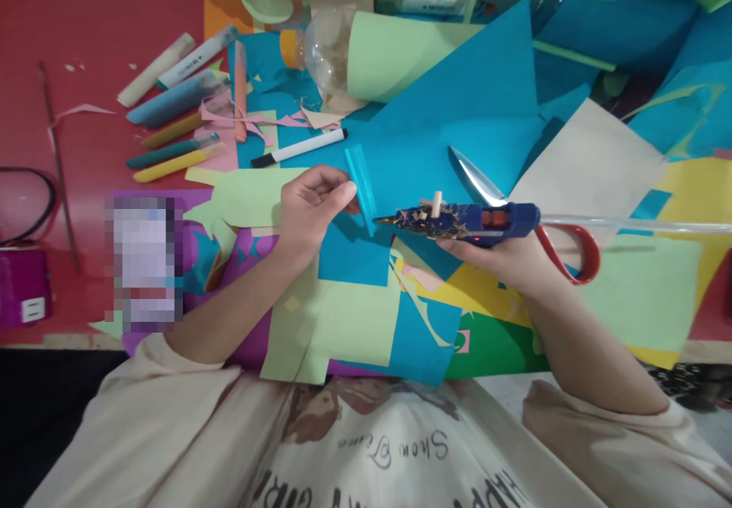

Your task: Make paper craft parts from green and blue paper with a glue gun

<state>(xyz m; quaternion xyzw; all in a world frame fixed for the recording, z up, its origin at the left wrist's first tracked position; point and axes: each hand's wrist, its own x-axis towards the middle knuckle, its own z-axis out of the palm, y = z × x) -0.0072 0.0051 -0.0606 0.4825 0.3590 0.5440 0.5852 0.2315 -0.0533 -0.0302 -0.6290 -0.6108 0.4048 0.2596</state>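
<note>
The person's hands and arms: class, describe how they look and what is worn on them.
The left hand and right hand are bare, with nothing worn on the parts that show. The forearms are uncovered too. Loose, plain cream sleeves reach about to the elbows, matching a cream shirt with dark lettering and a brown print.
</note>
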